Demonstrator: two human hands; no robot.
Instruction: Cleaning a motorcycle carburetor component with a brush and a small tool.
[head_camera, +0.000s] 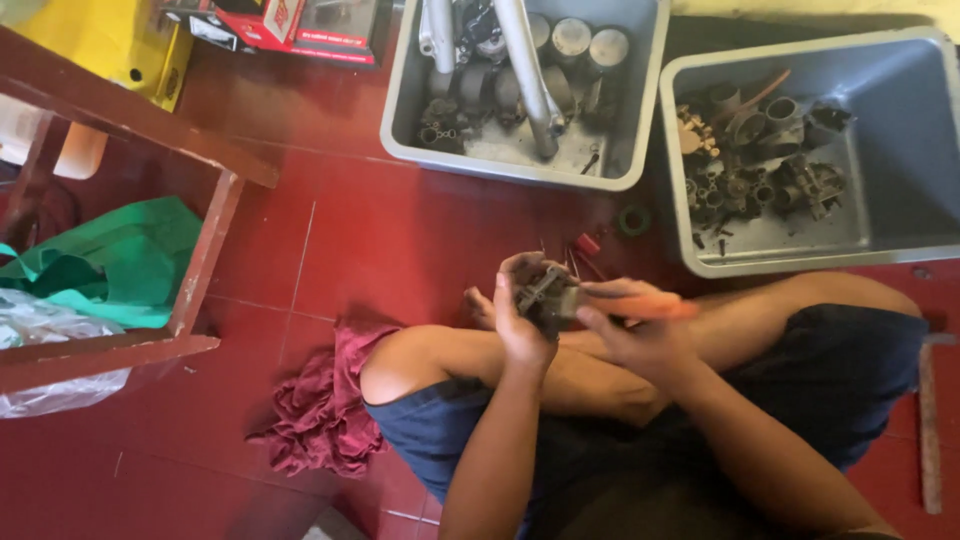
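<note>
Floor: red tiles (400, 240), two grey bins (640, 120) of metal parts far.
Left hand (520, 320): I grip a small metal part (545, 295).
Right hand (630, 335): I pinch an orange-handled tool (640, 305) against it.
Progress: part not yet apart, I judge.

Person seated cross-legged on tiled floor (400, 230). Left hand (520, 310) and right hand (630, 335) meet over the knees, a small metal engine part (545, 292) between them; a screwdriver (640, 305) in the right hand lies against that part. Beyond the hands, two plastic tubs side by side: left tub (400, 110) holds tubes and cylinders, right tub (900, 130) holds carburettor parts. Rag (320, 410) on floor just left of the left knee. Wooden stand (200, 270) further left, plastic bags (110, 260) inside it.
</note>
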